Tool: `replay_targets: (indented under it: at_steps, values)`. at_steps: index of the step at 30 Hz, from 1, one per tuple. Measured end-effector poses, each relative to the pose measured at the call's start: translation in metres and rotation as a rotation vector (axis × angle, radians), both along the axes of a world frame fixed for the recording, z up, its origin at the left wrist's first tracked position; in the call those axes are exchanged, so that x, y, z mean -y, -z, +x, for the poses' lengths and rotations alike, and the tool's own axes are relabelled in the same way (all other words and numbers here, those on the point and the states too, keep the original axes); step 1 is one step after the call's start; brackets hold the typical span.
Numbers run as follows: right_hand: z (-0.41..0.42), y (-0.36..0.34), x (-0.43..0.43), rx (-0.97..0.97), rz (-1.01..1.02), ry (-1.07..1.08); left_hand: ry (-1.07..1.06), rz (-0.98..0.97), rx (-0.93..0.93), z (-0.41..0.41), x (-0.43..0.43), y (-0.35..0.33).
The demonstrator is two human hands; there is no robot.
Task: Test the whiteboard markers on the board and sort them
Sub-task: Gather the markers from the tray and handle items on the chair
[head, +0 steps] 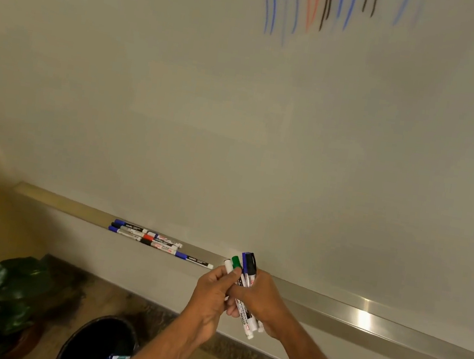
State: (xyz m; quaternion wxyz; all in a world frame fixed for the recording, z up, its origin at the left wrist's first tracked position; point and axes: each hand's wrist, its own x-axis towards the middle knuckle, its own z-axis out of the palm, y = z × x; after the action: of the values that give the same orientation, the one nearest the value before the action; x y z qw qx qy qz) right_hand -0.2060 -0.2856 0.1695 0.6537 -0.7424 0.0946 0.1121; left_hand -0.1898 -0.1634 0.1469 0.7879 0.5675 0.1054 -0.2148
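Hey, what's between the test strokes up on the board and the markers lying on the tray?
Only bare whiteboard, as the head view shows: no marks or objects between the test strokes and the markers on the tray.

Left hand (210, 294) and right hand (263, 300) grip a marker bundle (248, 267) near the tray (333, 308).

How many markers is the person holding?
4 show: white marker, green marker at the left hand; blue marker, black marker in the right hand. More may be hidden.
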Motion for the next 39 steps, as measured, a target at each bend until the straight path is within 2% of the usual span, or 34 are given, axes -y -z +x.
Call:
replay_targets:
  at_steps: [7, 13, 21, 28, 34, 37, 39]
  values:
    - [0.034, 0.005, 0.016, -0.075, 0.098, -0.159, -0.129, 0.034, -0.082, 0.026, 0.017, -0.001]
    - [0.051, 0.011, 0.024, -0.148, 0.162, -0.285, -0.229, -0.021, -0.112, 0.039, 0.016, 0.005]
    - [0.076, 0.019, 0.014, -0.214, 0.196, -0.322, 0.012, -0.264, -0.247, 0.064, -0.014, 0.021]
    - [0.103, 0.025, -0.019, -0.263, 0.216, -0.315, 0.065, -0.208, -0.284, 0.1, -0.05, 0.029]
    - [0.128, 0.038, -0.036, -0.353, 0.157, -0.329, 0.008, -0.197, -0.342, 0.125, -0.073, 0.049]
    - [0.137, 0.051, -0.044, -0.356, -0.029, -0.208, -0.143, -0.202, -0.379, 0.137, -0.078, 0.058]
    - [0.144, 0.06, -0.048, -0.37, -0.083, -0.084, -0.219, -0.181, -0.394, 0.144, -0.083, 0.066]
